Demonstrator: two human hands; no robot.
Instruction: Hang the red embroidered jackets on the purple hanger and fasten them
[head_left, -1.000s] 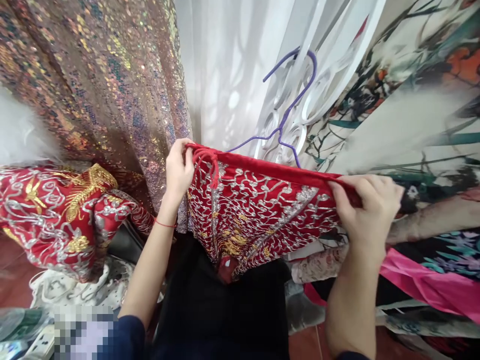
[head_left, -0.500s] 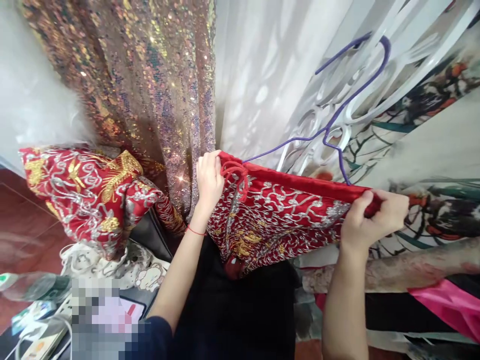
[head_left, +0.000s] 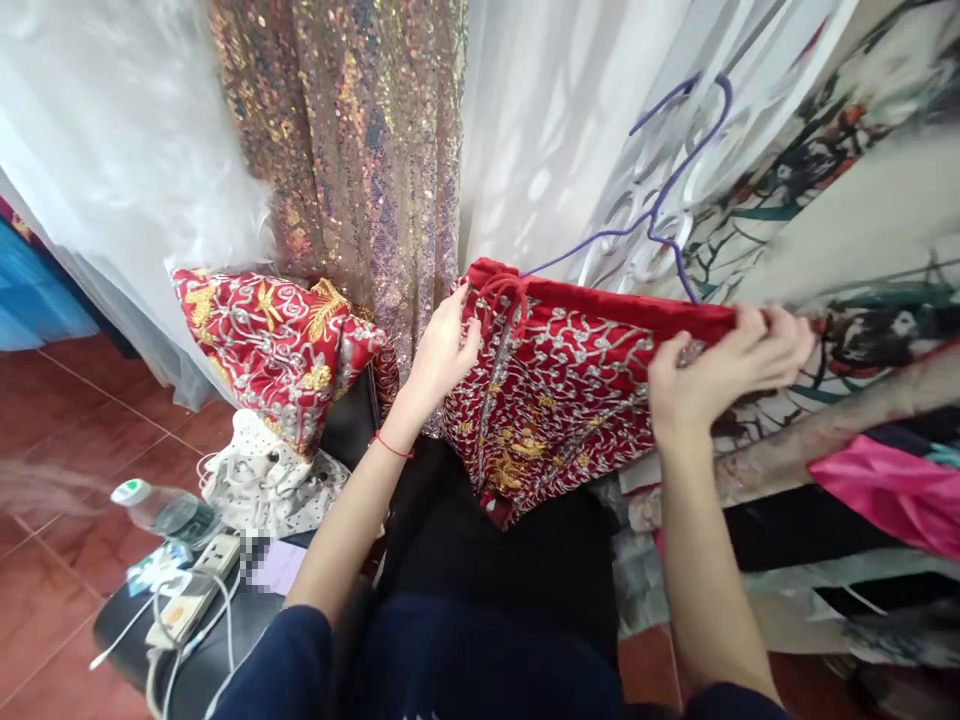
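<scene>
A red skirt-like garment (head_left: 570,385), embroidered in silver and gold, spreads before me with a plain red waistband (head_left: 622,308). A red tie cord (head_left: 508,292) is knotted near its left end. The purple hanger (head_left: 654,215) rises above the waistband, its lower part hidden by the cloth. My left hand (head_left: 442,345) touches the garment's left edge, with thumb and fingers apart. At the right end, my right hand (head_left: 720,370) lies against the waistband, fingers spread and thumb away from them.
Another red embroidered garment (head_left: 277,340) lies at left above a white dotted cloth bag (head_left: 262,475). A bottle (head_left: 169,510), power strip (head_left: 184,600) and cables are on a black seat (head_left: 124,625). Behind hang a sequined curtain (head_left: 360,130) and a white rack (head_left: 780,120). Pink fabric (head_left: 892,490) lies right.
Both hands have loosened from their closed grip on the waistband, and the fingers have spread. The view has shifted, showing more of the floor and seat at left.
</scene>
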